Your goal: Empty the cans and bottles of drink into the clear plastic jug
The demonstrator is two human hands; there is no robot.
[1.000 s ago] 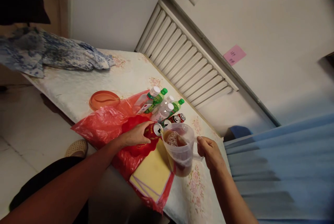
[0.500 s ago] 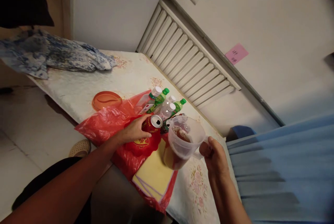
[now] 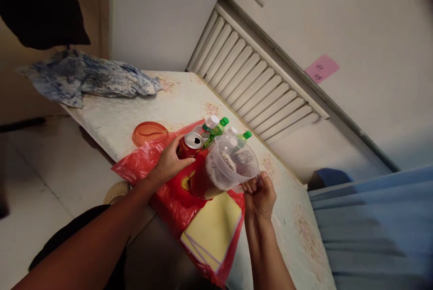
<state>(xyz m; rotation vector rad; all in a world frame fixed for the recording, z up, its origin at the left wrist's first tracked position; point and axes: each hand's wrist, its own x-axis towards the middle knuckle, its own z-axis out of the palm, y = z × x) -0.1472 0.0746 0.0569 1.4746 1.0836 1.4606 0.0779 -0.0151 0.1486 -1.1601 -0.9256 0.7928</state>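
Observation:
My left hand (image 3: 170, 162) is wrapped round a red drink can (image 3: 190, 146) with its tab hole open on top. In my right hand (image 3: 262, 195) is the handle of a clear plastic measuring jug (image 3: 233, 170), tilted, with brown foamy liquid inside. The jug is held above a red tray with a yellow pattern (image 3: 184, 186) and a folded yellow cloth (image 3: 214, 227). Can and jug are close together, the can a little to the left. Behind the jug stand several bottles, among them a white-capped bottle (image 3: 210, 124) and a green-capped bottle (image 3: 221, 125), partly hidden.
A red plastic bag (image 3: 135, 163) lies under these things on the flowered tablecloth (image 3: 184, 96). An orange lid (image 3: 149, 134) lies at its far left. Further off are a blue-and-white patterned cloth (image 3: 111, 78), a radiator (image 3: 260, 73) along the wall and a blue curtain (image 3: 365, 231) at right.
The jug has moved left, nearer the can, and is tipped differently. My left hand has raised the can away from the yellow cloth. The whole view has shifted slightly.

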